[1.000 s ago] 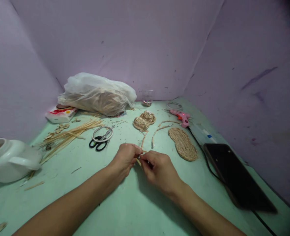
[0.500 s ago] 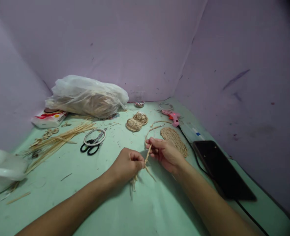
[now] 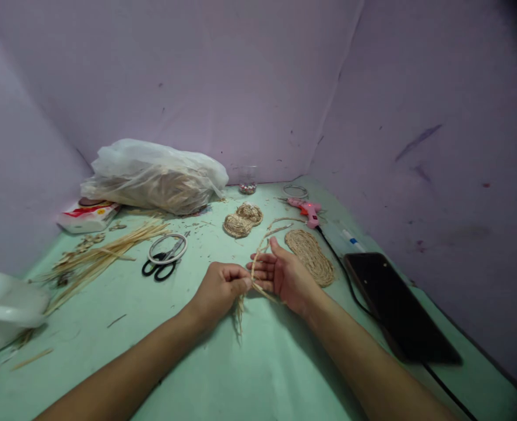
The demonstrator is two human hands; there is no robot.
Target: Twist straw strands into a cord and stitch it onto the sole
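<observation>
Between the scissors (image 3: 167, 257) and my left hand (image 3: 221, 286) I have a stretch of tabletop (image 3: 153, 304). That hand pinches the straw cord (image 3: 253, 269), which rises between my hands, pale and thin, frayed strands (image 3: 240, 318) dangling below. My right hand (image 3: 289, 278) is spread, fingers behind the cord; then the coiled mat (image 3: 310, 257), and the phone (image 3: 403, 307) near the tabletop's right edge.

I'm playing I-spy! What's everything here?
jug: 1, white, left
box: 1, white-red, left
bag: 1, white, back
straw: many, tan, left
scissors: 1, black-handled, left
rings: 2, pale, left, back
jar: 1, clear, back
mats: 2, tan, middle, right
glue gun: 1, pink, right
pen: 1, white-blue, right
phone: 1, black, right
cable: 1+, black, right
table: 1, green, below
walls: 3, purple, around
braid: 1+, tan, middle
hands: 2, bare, middle
</observation>
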